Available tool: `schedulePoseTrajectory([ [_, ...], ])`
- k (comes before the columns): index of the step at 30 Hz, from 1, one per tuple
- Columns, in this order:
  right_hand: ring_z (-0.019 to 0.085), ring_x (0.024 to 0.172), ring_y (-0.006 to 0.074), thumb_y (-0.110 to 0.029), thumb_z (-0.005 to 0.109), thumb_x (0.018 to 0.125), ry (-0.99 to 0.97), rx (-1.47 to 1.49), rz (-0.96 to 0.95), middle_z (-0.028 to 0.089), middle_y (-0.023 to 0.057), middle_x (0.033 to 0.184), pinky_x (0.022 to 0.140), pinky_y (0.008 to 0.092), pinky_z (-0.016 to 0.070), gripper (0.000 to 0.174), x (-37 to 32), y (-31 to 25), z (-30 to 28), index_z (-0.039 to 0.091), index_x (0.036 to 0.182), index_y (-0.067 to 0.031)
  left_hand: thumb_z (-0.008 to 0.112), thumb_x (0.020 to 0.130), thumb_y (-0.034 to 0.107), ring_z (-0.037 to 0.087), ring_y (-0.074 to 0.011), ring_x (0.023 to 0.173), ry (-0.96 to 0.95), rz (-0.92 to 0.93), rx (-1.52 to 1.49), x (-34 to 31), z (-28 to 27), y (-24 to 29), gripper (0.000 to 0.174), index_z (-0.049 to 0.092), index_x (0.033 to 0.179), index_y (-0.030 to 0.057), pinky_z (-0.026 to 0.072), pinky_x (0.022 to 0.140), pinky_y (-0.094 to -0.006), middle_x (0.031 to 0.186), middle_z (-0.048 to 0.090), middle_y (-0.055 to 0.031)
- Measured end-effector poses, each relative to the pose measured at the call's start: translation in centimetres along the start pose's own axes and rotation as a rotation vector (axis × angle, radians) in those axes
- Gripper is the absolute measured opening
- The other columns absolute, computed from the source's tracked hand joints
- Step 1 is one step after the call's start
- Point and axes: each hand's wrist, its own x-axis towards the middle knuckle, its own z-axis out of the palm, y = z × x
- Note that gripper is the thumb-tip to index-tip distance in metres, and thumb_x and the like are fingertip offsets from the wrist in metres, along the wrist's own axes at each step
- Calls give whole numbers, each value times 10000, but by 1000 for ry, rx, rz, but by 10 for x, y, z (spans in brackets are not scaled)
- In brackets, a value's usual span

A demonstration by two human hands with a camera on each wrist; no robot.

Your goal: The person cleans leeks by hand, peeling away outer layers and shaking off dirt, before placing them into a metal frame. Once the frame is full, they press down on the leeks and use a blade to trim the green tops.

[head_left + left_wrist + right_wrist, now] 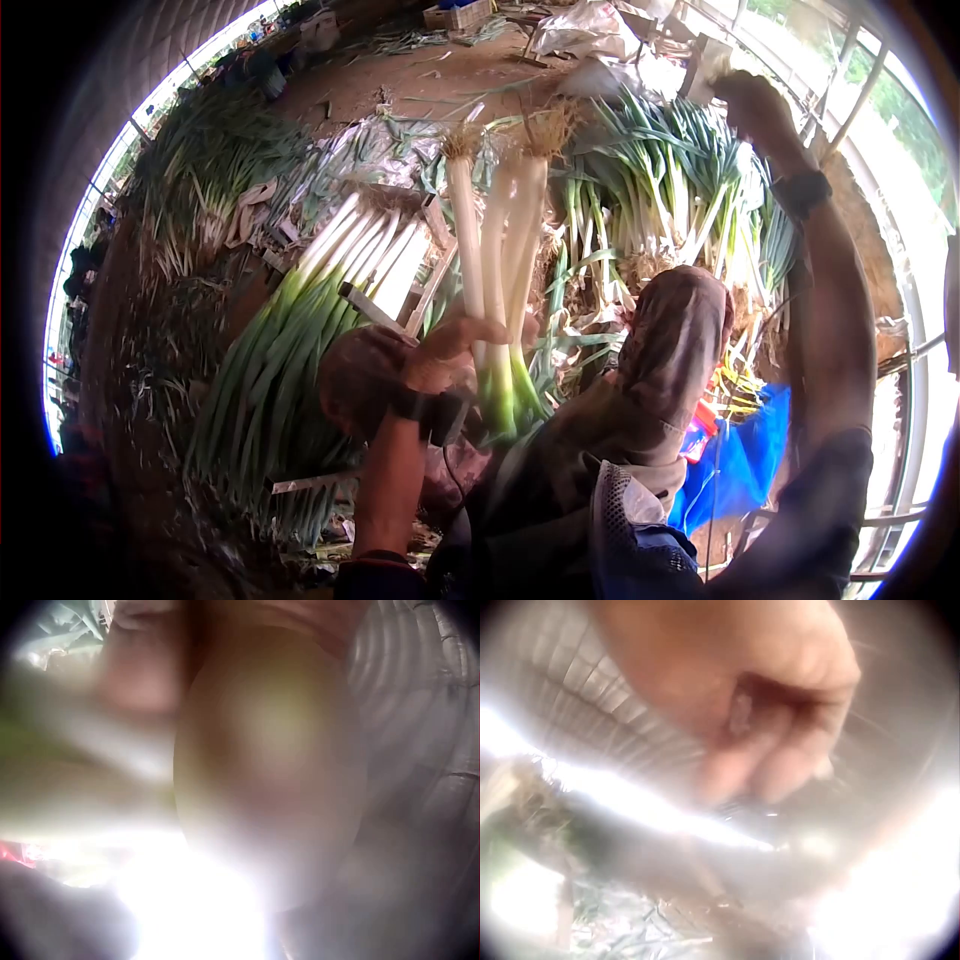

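My left hand [452,352] grips a small bunch of leeks [467,225] low on the white shafts, with the roots pointing up and away. Below the hand, their green part hangs beside a knee. Close up in the left wrist view, the fingers [142,679] and the pale leek shafts [82,787] are badly blurred. Far out at the upper right, my right hand [757,108] is raised with the arm stretched. Its fingers [787,765] curl into a fist in the right wrist view, and nothing plainly shows between them.
Trimmed leeks [345,260] lie piled at the left on a wooden frame [430,265]. Untrimmed leeks [660,180] stand heaped at the right, and another heap [190,180] at the far left. Beside the right knee hangs a blue sheet [740,450]. Metal poles [860,85] line the right side.
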Motion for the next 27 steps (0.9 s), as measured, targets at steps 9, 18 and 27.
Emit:
schedulePoseTrajectory([
  [9,664,993,264,-511,781,766,-557,586,-295,691,143,1057,893,407,520,599,-66,-128,51,661,1110,-36,688,715,120,688,-218,873,27,-14,68,3,23,21,588,527,1256,-44,577,811,-356,1000,696,-146],
  [18,510,1292,325,-294,769,774,-544,1726,-91,578,181,1355,1151,459,341,813,-115,-213,48,414,1451,-17,742,774,166,632,-193,1037,-191,-111,-9,2,55,49,224,720,917,-5,497,965,-332,1044,694,-69],
  [27,703,975,234,-266,610,934,-34,1500,-307,708,153,1116,943,372,543,330,-74,-203,8,681,1149,-26,846,741,345,604,-272,1161,-57,150,319,42,56,84,852,442,1404,-3,438,1059,-439,1204,649,-169],
])
